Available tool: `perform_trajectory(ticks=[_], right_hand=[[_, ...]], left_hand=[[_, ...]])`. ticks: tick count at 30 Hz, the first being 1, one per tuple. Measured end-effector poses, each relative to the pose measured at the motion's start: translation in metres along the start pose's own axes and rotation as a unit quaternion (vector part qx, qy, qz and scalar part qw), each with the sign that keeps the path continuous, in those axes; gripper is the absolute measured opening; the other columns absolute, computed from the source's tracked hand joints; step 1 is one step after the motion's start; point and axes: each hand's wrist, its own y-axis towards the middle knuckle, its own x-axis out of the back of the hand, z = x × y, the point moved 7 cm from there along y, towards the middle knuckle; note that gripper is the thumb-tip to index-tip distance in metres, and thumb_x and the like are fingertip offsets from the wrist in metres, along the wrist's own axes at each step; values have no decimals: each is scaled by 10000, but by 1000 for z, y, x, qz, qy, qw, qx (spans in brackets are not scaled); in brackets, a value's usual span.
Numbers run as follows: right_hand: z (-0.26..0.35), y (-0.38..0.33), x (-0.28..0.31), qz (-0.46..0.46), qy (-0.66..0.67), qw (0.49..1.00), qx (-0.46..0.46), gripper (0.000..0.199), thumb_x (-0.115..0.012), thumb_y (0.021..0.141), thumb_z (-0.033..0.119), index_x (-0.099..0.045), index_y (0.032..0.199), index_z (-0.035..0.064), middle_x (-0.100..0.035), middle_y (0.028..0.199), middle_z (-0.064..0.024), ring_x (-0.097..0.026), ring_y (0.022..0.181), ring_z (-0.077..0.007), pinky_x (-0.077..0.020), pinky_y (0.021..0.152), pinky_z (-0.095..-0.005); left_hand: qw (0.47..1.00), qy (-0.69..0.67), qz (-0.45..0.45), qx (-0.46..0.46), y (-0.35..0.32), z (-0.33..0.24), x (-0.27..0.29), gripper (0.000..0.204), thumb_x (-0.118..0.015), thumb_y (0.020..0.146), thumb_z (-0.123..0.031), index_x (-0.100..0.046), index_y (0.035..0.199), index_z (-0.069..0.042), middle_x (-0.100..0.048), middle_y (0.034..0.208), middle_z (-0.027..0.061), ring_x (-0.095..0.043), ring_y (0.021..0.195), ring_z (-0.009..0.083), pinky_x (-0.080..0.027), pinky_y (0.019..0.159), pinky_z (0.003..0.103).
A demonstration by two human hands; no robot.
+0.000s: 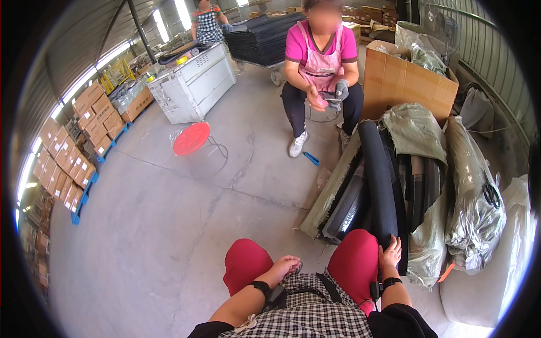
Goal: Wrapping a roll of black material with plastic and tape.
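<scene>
My right hand [390, 253] rests against the lower end of a long dark roll of material [378, 174], its fingers spread along the side. The roll leans among more dark rolls in an opened woven sack [416, 132] by my right knee. Over my lap, my left hand [283, 269] is closed, with its fingers curled in. Something small and dark shows at its fingertips, but I cannot make out what it is. A black-and-white checked apron [321, 307] covers my lap.
A person in a pink apron [322, 62] sits opposite. A blue-handled tool [311, 158] lies on the floor near a red stool [191, 138]. Plastic-wrapped bundles [473, 197] and a big cardboard box [403, 79] stand right. Further off are a grey cabinet [197, 84] and another person [208, 25].
</scene>
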Motion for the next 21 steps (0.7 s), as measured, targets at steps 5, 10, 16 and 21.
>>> perform_trajectory(ticks=[5,10,16,21], right_hand=[[2,0,1,2,-1,1000,-3,671,-639,710,291,-275,1271,241,-221,1382,-76,-264,1242,-309,-261,991,-450],[0,0,1,1,-2,1000,-4,674,-641,709,291,-272,1271,244,-217,1384,-74,-262,1243,-308,-260,993,-449],[0,0,0,1,2,1000,-2,675,-641,708,290,-271,1271,243,-215,1385,-74,-262,1243,-309,-259,993,-453],[-1,0,-1,-2,5,1000,1,673,-637,710,291,-269,1271,243,-216,1384,-75,-261,1244,-310,-256,992,-457]], left_hand=[[1000,-1,3,-4,2,2,2,142,-534,823,-138,-570,946,-77,-610,886,31,-558,783,90,-434,685,206],[1000,-1,0,-6,-1,-2,0,151,-534,822,-139,-568,952,-71,-609,883,32,-558,782,94,-435,693,209],[1000,-6,3,-11,-1,-1,0,163,-532,821,-138,-565,961,-61,-605,880,31,-554,781,94,-439,696,209],[1000,-8,5,-14,2,2,2,160,-530,822,-132,-566,962,-64,-605,874,30,-554,772,88,-441,689,203]])
